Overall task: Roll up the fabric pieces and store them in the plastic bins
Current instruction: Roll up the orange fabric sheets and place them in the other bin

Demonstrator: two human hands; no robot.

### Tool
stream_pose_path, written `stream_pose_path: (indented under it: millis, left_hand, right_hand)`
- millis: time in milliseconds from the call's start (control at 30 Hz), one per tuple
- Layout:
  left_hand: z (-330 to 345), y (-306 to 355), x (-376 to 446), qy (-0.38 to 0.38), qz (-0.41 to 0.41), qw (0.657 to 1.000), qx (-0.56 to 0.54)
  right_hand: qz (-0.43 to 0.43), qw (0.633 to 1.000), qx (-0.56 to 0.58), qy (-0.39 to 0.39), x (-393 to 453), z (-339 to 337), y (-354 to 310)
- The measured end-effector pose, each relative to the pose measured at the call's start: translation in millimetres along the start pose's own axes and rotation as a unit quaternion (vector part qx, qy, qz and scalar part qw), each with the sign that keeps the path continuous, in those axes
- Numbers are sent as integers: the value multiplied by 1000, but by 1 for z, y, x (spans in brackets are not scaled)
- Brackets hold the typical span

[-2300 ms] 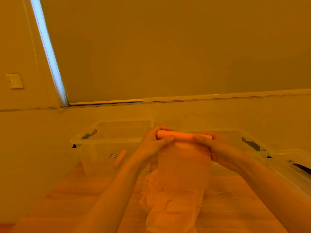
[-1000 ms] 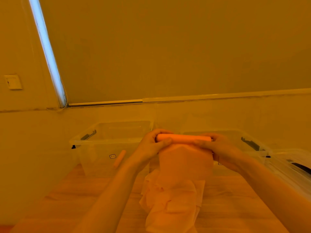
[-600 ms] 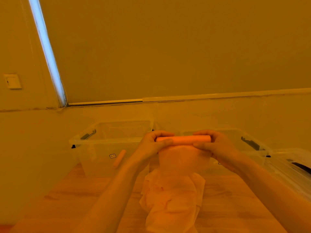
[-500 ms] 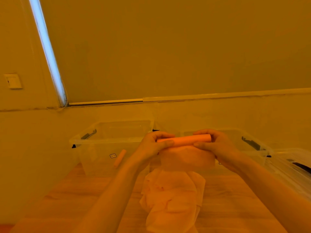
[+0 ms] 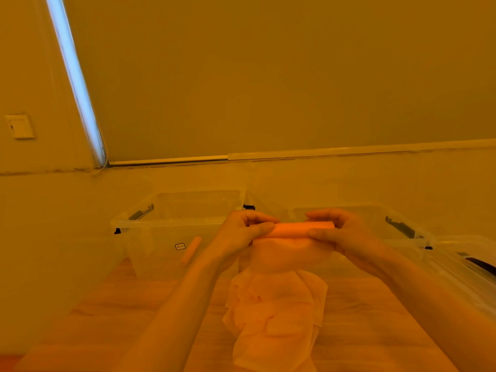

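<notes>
A fabric roll (image 5: 300, 229) is gripped by both hands (image 5: 241, 232) (image 5: 341, 234) above a wooden table (image 5: 107, 318); clear bins (image 5: 150, 224) are lined behind it, under a wall with a drawn blind (image 5: 268, 76).

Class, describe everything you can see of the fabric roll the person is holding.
The fabric roll is a slim, tight cylinder, orange in this light, held level above the wooden floor. The left hand pinches one end and the right hand the other. A thin, sheer tail of unrolled fabric hangs from it, above a crumpled fabric pile.
</notes>
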State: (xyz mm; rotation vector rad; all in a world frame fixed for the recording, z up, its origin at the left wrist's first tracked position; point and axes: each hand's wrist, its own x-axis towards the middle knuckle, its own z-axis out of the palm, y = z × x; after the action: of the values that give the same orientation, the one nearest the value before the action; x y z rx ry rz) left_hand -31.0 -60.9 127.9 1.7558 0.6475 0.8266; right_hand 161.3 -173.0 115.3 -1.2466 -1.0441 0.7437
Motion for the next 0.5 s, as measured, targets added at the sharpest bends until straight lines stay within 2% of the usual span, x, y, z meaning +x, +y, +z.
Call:
stream_pose_path:
  millis: [167, 367, 500]
  left_hand:
    - [-2, 0, -2, 4, 11, 1000, 4]
    - [-1, -5, -2, 8, -17, 1000, -3]
    - [-2, -6, -2, 8, 0, 1000, 10]
  right_hand:
    - [50, 997, 57, -2, 4, 1, 3]
    - [24, 999, 28, 13, 6, 1, 6]
    - [41, 998, 46, 10, 7, -2, 9]
